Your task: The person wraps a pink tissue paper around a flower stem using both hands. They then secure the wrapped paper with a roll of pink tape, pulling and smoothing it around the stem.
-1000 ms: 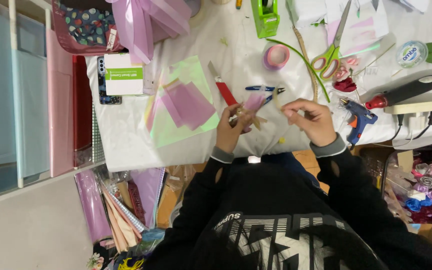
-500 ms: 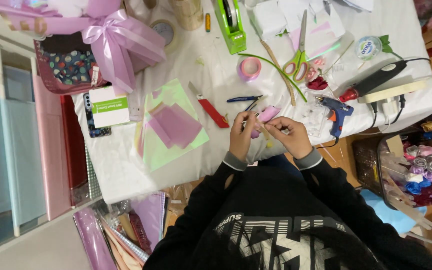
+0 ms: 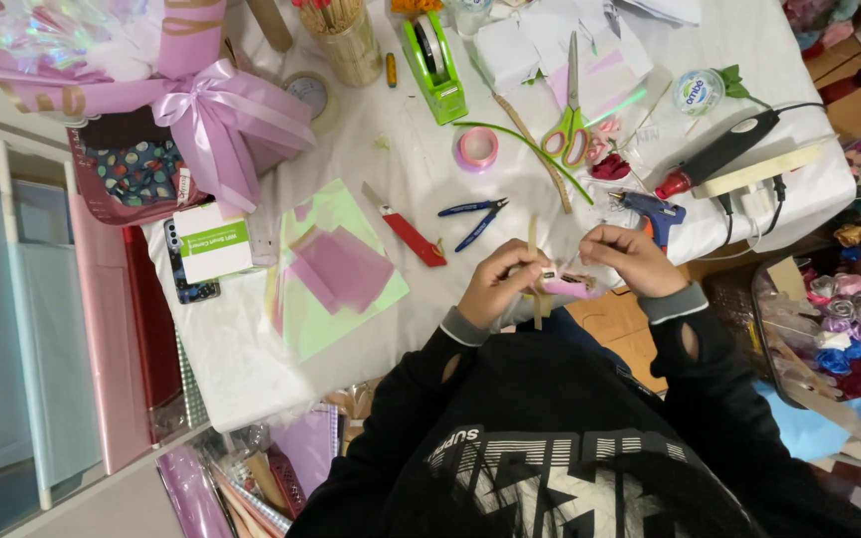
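**Both hands closed on a small pink piece at the desk's near edge**

Right now, in the head view, your left hand [image 3: 498,284] is curled shut, its fingers pinching a thin wooden stick [image 3: 534,271] that stands across the near edge of the desk [image 3: 251,359]. Your right hand [image 3: 632,259] is closed too, fingertips pinched on the small pink piece [image 3: 568,287] that sits between the two hands, touching both. The stick and the pink piece meet just where your thumbs come together; how they are joined is too small to tell.

Just beyond your right hand lies a blue glue gun [image 3: 650,211], and past it a black tool with a red tip [image 3: 715,157]. Near your left hand, blue-handled pliers [image 3: 472,219] lie beside a red utility knife [image 3: 407,229]. Further left, pink sheets [image 3: 343,269] rest on a pale green sheet [image 3: 346,319].

Toward the far side you have green-handled scissors [image 3: 568,125], a pink tape roll [image 3: 477,147], a long green stem [image 3: 525,149] and a green tape dispenser [image 3: 433,65]. At the far left corner sits a wrapped bundle tied with a lilac ribbon bow [image 3: 221,120].
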